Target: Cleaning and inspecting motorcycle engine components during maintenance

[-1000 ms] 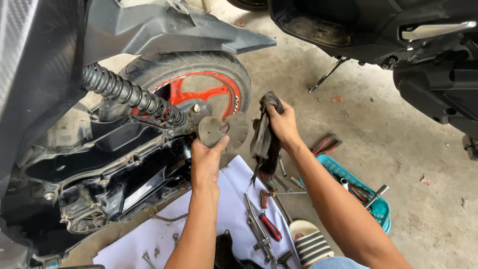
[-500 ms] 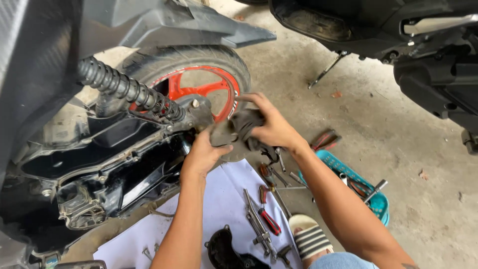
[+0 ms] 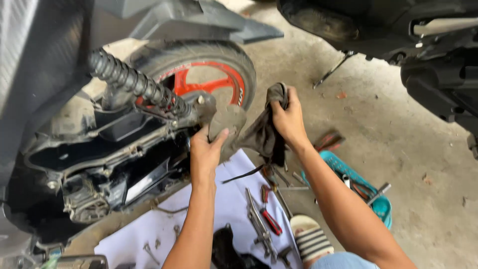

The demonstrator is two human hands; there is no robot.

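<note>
My left hand (image 3: 206, 152) grips a round grey metal disc part (image 3: 228, 121) and holds it up beside the scooter's rear wheel (image 3: 209, 74), which has a red rim. My right hand (image 3: 287, 119) is closed on a dark dirty rag (image 3: 263, 134) that hangs down and touches the disc's right edge. Both hands are raised above a white sheet (image 3: 224, 209) spread on the floor.
The scooter's open engine case (image 3: 99, 169) and black coil shock (image 3: 134, 82) are at the left. Pliers, wrenches and bolts lie on the white sheet. A teal basket (image 3: 378, 201) of tools sits at the right. A striped sandal (image 3: 311, 241) is below. Another scooter (image 3: 398, 35) stands behind.
My right hand with the rag was pressed over the disc half a second ago; now it has drawn back to the right and upward, uncovering the disc in my left hand.
</note>
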